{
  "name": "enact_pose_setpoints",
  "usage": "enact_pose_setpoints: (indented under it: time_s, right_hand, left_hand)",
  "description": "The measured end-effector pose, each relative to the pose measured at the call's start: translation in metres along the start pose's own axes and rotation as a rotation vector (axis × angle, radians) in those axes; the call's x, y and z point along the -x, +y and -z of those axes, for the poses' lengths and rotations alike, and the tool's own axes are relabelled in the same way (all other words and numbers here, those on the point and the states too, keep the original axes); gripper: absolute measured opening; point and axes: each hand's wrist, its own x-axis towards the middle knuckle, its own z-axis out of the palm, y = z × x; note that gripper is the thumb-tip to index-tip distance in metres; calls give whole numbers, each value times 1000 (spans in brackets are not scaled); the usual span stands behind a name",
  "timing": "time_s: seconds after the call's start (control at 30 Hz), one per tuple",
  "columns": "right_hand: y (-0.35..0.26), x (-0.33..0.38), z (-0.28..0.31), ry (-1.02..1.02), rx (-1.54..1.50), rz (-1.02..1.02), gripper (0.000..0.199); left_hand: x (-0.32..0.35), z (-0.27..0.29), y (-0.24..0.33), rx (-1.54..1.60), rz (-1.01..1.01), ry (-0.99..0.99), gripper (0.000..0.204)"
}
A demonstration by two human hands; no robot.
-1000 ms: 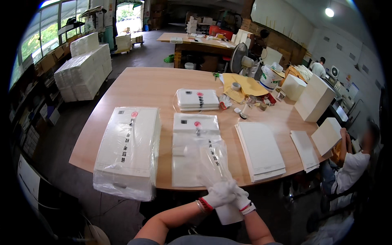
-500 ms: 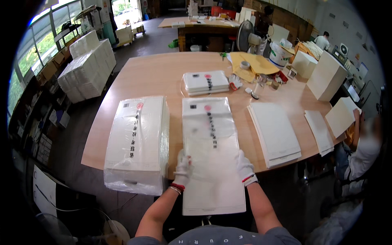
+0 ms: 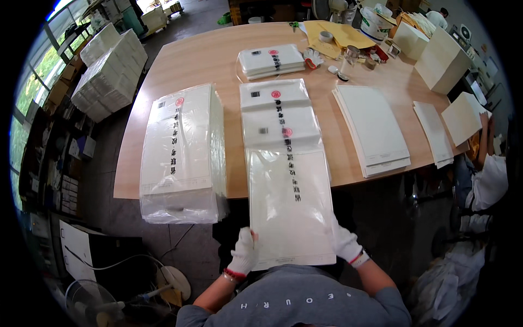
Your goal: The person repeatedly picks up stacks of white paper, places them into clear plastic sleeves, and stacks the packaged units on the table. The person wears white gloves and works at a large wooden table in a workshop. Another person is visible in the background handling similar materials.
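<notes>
Hands at a clear plastic sleeve holding white paper sheets (image 3: 290, 210).
We see left hand (image 3: 243, 252) and right hand (image 3: 344, 243), white-gloved, fingers clamped on its lower corners beyond the wooden worktop (image 3: 207, 65).

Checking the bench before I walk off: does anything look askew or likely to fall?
The big wrapped paper stack on the left juts past the table edge, its loose plastic end sagging. The packet held by both gloved hands also overhangs, though supported.
</notes>
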Motion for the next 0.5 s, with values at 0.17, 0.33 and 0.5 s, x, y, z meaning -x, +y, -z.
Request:
enact_pose_setpoints:
  time_s: [0.17, 0.33, 0.5]
  right_hand:
    - [-16, 94, -20, -279, -73, 114, 49]
    - [-25, 74, 1, -56, -93, 346, 25]
    - [-23, 116, 22, -7, -538, 28, 34]
  left_hand:
    - [70, 56, 13, 263, 238, -558, 15]
    - [61, 58, 24, 277, -100, -314, 29]
    - [55, 67, 32, 443, -223, 67, 8]
